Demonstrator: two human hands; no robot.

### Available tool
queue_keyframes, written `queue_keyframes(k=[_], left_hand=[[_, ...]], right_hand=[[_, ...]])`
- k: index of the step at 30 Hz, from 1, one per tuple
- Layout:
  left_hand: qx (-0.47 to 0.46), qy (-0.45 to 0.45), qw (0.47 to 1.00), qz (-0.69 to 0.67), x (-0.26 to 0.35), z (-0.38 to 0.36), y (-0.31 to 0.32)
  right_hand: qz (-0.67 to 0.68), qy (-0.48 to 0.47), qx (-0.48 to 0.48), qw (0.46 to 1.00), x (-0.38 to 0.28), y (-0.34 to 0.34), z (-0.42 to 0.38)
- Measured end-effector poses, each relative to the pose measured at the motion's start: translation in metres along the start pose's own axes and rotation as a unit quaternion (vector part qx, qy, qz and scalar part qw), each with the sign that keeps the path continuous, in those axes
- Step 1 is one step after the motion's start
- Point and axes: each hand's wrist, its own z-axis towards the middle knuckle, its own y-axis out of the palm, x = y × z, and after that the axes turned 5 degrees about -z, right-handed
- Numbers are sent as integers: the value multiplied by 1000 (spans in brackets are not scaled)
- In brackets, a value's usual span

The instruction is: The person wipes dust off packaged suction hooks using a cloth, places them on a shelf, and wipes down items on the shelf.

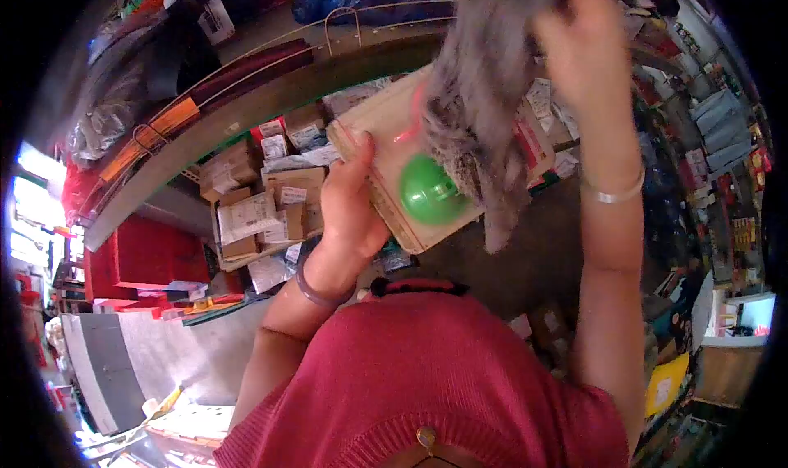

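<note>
In the head view, the left hand (353,201) holds a tan board (373,123) by its left edge: the thumb lies over the upper face near the left corner, while the other fingers are mostly hidden. The board sits at a slant, its near corner pointing toward the red shirt (451,369).

The right hand (587,50) is above the board, beyond its right corner, and blurred. A grey fluffy cloth (492,66) hangs from its fingers — the grip looks closed on the cloth's top end, though the exact finger positions cannot be told. The cloth falls in front of the board's middle, and its lowest tip reaches past the near right edge. Whether it rests on the board cannot be told.

A shiny green ball (427,193) shows on the board, near the near corner, with the cloth covering part of its right side. A red strip (414,115) shows farther up, toward the far edge, also partly behind the cloth.

The left wrist wears a dark bangle (318,292), the right a silver bangle (614,196). Left of the board, parcels (250,218) lie together in a pile, and beyond them stands a red cabinet (156,255).
</note>
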Motion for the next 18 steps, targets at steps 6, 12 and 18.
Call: queue_keyframes(k=[6, 12, 18], left_hand=[[4, 79, 993, 82, -3, -1, 7], [-58, 135, 956, 253, -20, 2, -19], [-43, 131, 965, 223, -7, -10, 4]], right_hand=[[29, -137, -63, 988, -25, 33, -70], [-21, -244, -32, 969, -43, 41, -77], [-28, -184, -10, 982, 3, 28, -69]])
